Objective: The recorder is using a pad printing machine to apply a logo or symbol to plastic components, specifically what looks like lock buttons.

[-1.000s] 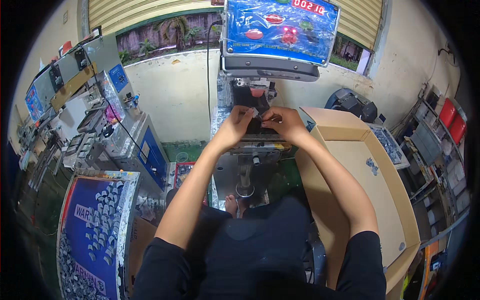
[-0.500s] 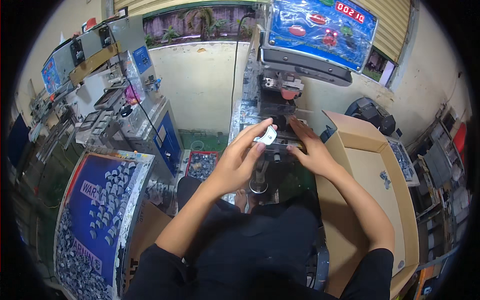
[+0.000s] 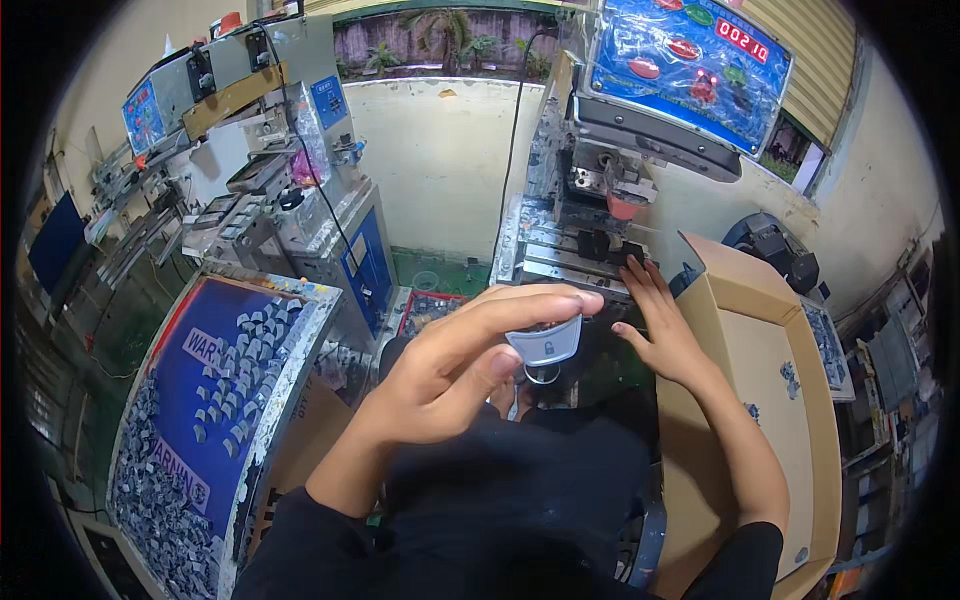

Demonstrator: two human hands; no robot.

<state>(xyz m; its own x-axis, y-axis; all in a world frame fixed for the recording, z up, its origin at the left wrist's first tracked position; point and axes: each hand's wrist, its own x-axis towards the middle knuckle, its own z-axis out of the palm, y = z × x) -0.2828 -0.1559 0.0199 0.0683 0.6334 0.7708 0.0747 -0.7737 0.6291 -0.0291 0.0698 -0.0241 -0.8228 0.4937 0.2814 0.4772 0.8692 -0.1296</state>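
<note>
Between the thumb and fingers of my left hand (image 3: 440, 365) is a small curved light-grey plastic part (image 3: 548, 345). A dark padlock mark shows on its face, which is turned toward me. My right hand (image 3: 665, 330) is empty, with the fingers spread at the right side of the machine bed. Whether its fingertips touch the metal there I cannot tell. Just beyond them sits a dark fixture block (image 3: 600, 246), under a reddish pad (image 3: 622, 207) on the machine head.
At my left, a blue slanted board (image 3: 225, 480) bears rows and a heap of grey parts. An open cardboard box (image 3: 760, 350) stands at my right with a few pieces inside. Above the machine hangs a blue control panel (image 3: 690, 70). Another machine (image 3: 330, 225) stands at the back left.
My left hand has come up and closer with the plastic part, whose marked face now shows larger. My right hand stays by the machine bed. The whole view has shifted slightly.
</note>
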